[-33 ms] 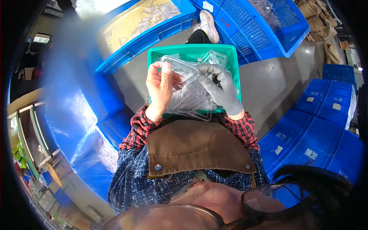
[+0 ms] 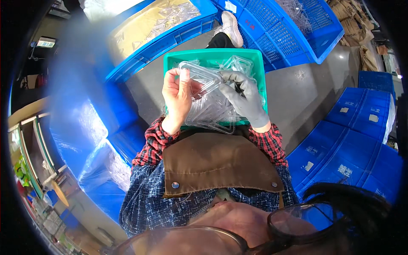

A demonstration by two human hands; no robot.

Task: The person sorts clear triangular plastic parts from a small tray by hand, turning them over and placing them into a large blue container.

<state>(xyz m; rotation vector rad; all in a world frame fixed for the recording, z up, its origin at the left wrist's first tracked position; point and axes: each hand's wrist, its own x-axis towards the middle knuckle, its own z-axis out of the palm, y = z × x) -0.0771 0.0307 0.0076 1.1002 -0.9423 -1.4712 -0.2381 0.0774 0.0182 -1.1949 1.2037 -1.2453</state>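
Observation:
A clear plastic triangular frame [image 2: 203,75] is held up between my two hands, above a green bin [image 2: 212,54]. My bare left hand [image 2: 177,94] pinches its left corner, thumb on top. On the other side, my right hand [image 2: 243,94] in a grey glove grips the right corner between thumb and fingers. Beneath them, many similar clear plastic pieces [image 2: 208,111] lie jumbled in the bin. One piece [image 2: 221,127] hangs over the bin's near edge, close to my lap. My palms hide part of the pile.
At the far left stands a blue crate [image 2: 170,42] with clear triangular pieces on a yellowish lining. Taller blue crates [image 2: 272,38] stand far right, one holding clear plastic. Blue boxes [image 2: 344,144] flank me on the right; plastic-wrapped blue ones [image 2: 93,144] on the left. A shoe [image 2: 230,29] shows beyond the bin.

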